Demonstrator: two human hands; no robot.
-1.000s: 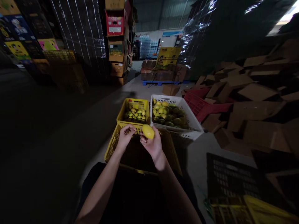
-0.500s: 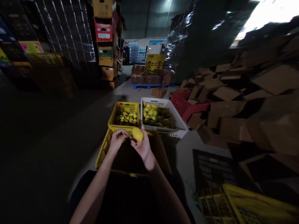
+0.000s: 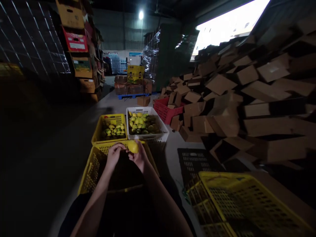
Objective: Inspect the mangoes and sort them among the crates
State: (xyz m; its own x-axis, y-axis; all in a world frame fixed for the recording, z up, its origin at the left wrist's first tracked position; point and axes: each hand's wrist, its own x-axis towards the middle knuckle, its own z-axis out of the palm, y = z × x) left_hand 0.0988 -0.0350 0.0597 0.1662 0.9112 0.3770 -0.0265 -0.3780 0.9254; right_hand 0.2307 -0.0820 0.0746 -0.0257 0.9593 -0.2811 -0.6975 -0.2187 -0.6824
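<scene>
- Yellow fruit (image 3: 132,146), lemon-like, single: in the head view, held above the near yellow crate (image 3: 92,169), between the person's two hands.
- Right hand (image 3: 141,160): closed around the fruit from its right side and below, thumb up, fingers curled beneath. Much of the skin faces up uncovered, presumably so that it can be seen and reached.
- Left hand (image 3: 114,154): fingers bent and thumb drawn in to a narrow pinch, just beside the fruit. Whether the tips touch it or hold anything small, cannot tell.
- Forearms, two: stretched forward from the lap side, converging; wrists raised over the crate opening, left palm turned inward. The low, central pose probably spares reach and keeps the fruit over the crate.
- Small-looking yellow crate (image 3: 96,132): behind the near one, holding yellow-green fruits (image 3: 115,131).
- White crate (image 3: 163,131): beside it on the right, holding yellow and darker green fruits (image 3: 140,121). Both stand upright just past the hands, likely for easy reach.
- Red crate (image 3: 166,111): farther off, beside heaped cardboard (image 3: 223,84).
- Near crate's interior: dark; contents, cannot tell.
</scene>
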